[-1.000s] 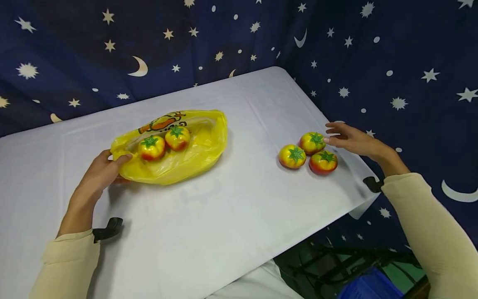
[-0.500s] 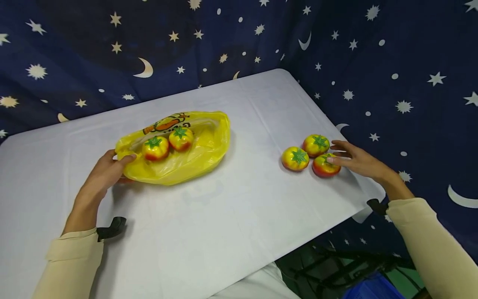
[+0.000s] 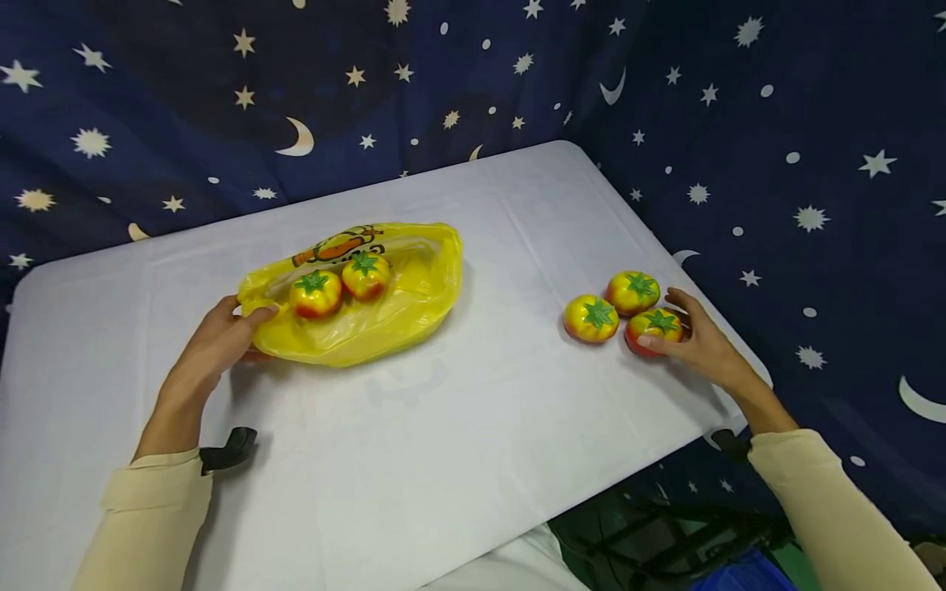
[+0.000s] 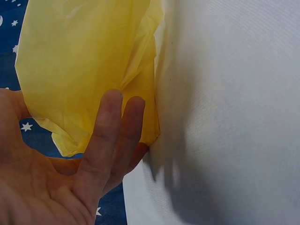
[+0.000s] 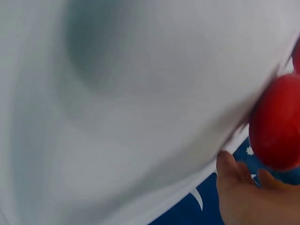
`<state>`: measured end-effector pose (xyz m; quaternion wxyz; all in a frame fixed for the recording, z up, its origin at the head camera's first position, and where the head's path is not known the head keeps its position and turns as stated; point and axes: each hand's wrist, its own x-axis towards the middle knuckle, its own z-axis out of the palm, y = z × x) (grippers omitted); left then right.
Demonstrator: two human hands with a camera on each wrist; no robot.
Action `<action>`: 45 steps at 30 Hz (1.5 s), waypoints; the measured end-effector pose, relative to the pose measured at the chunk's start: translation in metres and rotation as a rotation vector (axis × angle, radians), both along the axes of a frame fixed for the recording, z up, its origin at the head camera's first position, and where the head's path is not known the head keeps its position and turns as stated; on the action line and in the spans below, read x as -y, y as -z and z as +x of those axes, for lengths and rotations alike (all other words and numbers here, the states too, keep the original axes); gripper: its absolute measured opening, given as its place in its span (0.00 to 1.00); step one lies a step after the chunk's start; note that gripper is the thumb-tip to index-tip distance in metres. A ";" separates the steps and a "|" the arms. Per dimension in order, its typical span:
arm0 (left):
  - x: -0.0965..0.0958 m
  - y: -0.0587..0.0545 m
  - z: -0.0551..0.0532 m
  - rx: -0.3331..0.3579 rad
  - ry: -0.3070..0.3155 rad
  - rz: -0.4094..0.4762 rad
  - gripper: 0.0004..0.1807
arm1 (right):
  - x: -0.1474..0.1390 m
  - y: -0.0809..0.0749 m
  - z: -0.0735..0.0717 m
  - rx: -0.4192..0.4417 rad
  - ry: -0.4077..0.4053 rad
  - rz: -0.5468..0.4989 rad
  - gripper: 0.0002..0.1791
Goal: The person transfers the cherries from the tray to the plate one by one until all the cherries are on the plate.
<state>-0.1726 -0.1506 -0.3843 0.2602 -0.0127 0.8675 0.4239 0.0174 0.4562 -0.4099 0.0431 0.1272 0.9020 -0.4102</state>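
Observation:
My left hand [image 3: 218, 338] holds the edge of a yellow plastic bag [image 3: 414, 304], the thumb over its rim and the fingers outside. The left wrist view shows the bag film [image 4: 89, 61] between thumb and fingers [image 4: 107, 117]. Two yellow-red toy tomatoes with green leaf tops, a left one [image 3: 315, 297] and a right one [image 3: 365, 277], lie in the bag's mouth. At the right, my right hand [image 3: 698, 341] is spread around the nearest of three more toy tomatoes [image 3: 650, 324], thumb across its front. In the right wrist view, fingers [image 5: 227, 166] show beside its red underside [image 5: 279, 122].
The other two toy tomatoes, one at the left [image 3: 590, 322] and one behind [image 3: 631, 289], stand close to it. A white cloth covers the table [image 3: 414, 443], whose right edge runs near my right hand. Dark blue star-patterned curtains [image 3: 414, 74] hang behind and to the right.
My right hand has come down and toward me, from beside the back toy tomato to around the nearest one. My left hand keeps its hold on the bag; the view has shifted slightly.

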 end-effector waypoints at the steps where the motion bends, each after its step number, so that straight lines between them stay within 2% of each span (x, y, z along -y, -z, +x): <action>1: 0.000 0.000 0.000 -0.001 0.001 0.003 0.51 | 0.001 0.002 0.001 -0.015 0.011 0.002 0.54; 9: 0.000 0.001 0.000 -0.004 0.000 -0.003 0.50 | 0.009 0.013 0.001 -0.108 0.066 0.015 0.54; 21: 0.003 0.001 0.001 -0.006 -0.007 -0.005 0.50 | 0.014 0.015 -0.002 -0.086 0.144 0.075 0.47; 27: 0.003 0.003 0.001 -0.004 -0.009 -0.006 0.50 | 0.016 0.012 -0.001 -0.061 0.162 0.099 0.44; 33: 0.001 0.002 0.001 0.008 -0.020 -0.015 0.51 | 0.013 0.005 0.003 -0.079 0.177 0.139 0.40; 41: 0.000 0.001 0.000 0.008 -0.017 -0.012 0.50 | 0.015 -0.009 0.002 -0.183 0.139 0.151 0.33; 45: 0.000 0.001 0.000 0.003 -0.015 -0.013 0.50 | 0.013 -0.011 -0.003 -0.248 0.122 0.131 0.31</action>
